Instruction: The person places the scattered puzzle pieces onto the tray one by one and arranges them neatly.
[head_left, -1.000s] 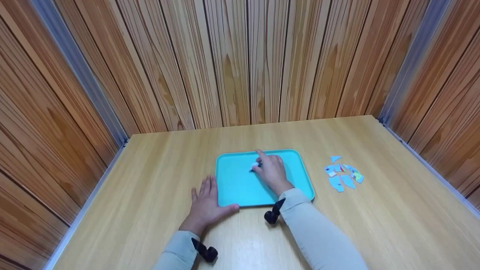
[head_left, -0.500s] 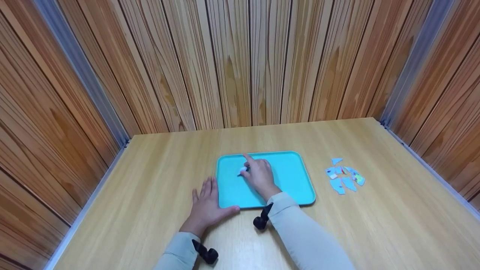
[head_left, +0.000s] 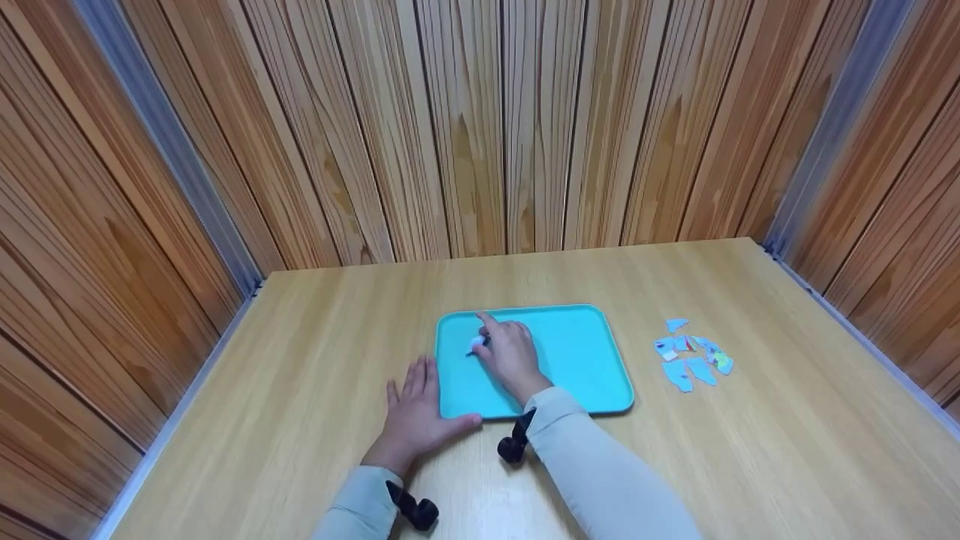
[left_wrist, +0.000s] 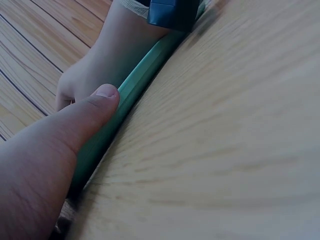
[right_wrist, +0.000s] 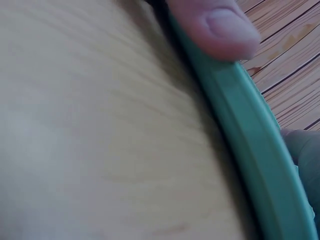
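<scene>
turquoise tray (head_left: pixel 577 352), blue pieces (head_left: pixel 700 370) — one green-patched, tan-grained tabletop (head_left: pixel 322 360)

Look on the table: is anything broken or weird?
Maybe the blue picture pieces right of the turquoise tray: they're irregular bits with gaps between them, like a broken-up picture. They could be puzzle pieces, though. I see nothing spilled.

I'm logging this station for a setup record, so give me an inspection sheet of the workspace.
Surface: wood-grain table.
Job's things: turquoise tray; small pale piece within its outline; light-blue printed pieces lying loose to its right.
Clutter: nothing seen.
Hands: left hand rests at the tray's near-left corner; right hand holds the small pale piece.
Cables: nothing seen.
Surroundings: wood-panelled walls, grey corner strips.
</scene>
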